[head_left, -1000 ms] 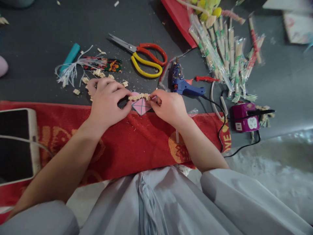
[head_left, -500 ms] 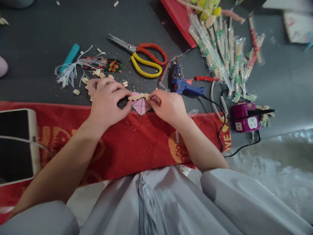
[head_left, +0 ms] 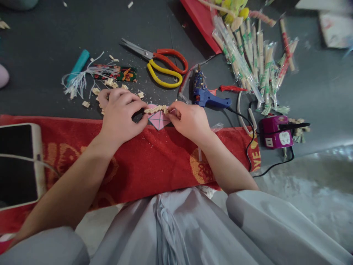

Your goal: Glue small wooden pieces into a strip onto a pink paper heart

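Note:
A short braided straw strip (head_left: pixel 156 109) lies across a pink diamond-shaped piece (head_left: pixel 159 120) marked with dark crossing lines. My left hand (head_left: pixel 122 112) pinches the strip's left end between thumb and forefinger, its other fingers curved over the table. At the right end, my right hand (head_left: pixel 189 118) is closed with thumb and fingertips on the strip and the pink piece's edge; its exact hold is partly hidden. The pink piece sits at the far edge of the red towel (head_left: pixel 154 162). Cut straw bits (head_left: pixel 110 82) are scattered beyond my left hand.
Scissors (head_left: pixel 158 64) with red and yellow handles lie ahead. A blue glue gun (head_left: pixel 205 94) is right of them, its cord running near a purple power socket (head_left: pixel 276 131). Wrapped straw bundles (head_left: pixel 256 55) fill the back right. A white-framed tablet (head_left: pixel 19 165) rests at left.

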Tool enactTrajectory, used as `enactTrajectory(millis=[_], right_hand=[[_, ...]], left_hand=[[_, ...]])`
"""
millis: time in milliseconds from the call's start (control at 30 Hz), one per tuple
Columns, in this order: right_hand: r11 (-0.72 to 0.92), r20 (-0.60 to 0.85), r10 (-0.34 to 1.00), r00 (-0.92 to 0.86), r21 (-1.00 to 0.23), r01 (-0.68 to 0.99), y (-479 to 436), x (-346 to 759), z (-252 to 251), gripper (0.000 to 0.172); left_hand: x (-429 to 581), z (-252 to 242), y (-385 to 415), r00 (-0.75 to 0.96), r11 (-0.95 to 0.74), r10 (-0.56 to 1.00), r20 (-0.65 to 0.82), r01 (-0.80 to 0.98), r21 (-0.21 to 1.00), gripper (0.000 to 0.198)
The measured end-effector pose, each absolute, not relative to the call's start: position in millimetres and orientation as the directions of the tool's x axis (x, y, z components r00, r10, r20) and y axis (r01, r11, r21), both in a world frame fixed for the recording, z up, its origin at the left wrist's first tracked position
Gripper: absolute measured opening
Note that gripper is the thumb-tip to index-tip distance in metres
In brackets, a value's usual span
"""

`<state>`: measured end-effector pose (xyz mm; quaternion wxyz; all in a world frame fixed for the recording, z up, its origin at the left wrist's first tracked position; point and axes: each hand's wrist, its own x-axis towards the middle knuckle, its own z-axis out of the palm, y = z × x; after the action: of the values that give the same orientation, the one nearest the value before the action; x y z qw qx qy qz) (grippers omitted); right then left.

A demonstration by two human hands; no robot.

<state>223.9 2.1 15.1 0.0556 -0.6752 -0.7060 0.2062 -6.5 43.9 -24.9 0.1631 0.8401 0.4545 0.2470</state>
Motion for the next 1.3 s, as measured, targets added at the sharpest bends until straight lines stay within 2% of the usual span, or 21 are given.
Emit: enactTrajectory(millis=[700,1300], right_hand=[[0.031,-0.186,0.977,-0.104,-0.357,0.934,1.6,222.5,14.8,0.026],[0.035,-0.192,0.975,-0.109,-0.354,0.935,0.3,222.0,16.8,0.028]], left_hand=[[-6.5,-24.0,43.5,0.456,-0.541,0.841,0.293,0.680,0.495,0.017],[-6.3,-25.8,43.8,0.464,-0.543,0.839,0.283,0.697,0.468,0.020]])
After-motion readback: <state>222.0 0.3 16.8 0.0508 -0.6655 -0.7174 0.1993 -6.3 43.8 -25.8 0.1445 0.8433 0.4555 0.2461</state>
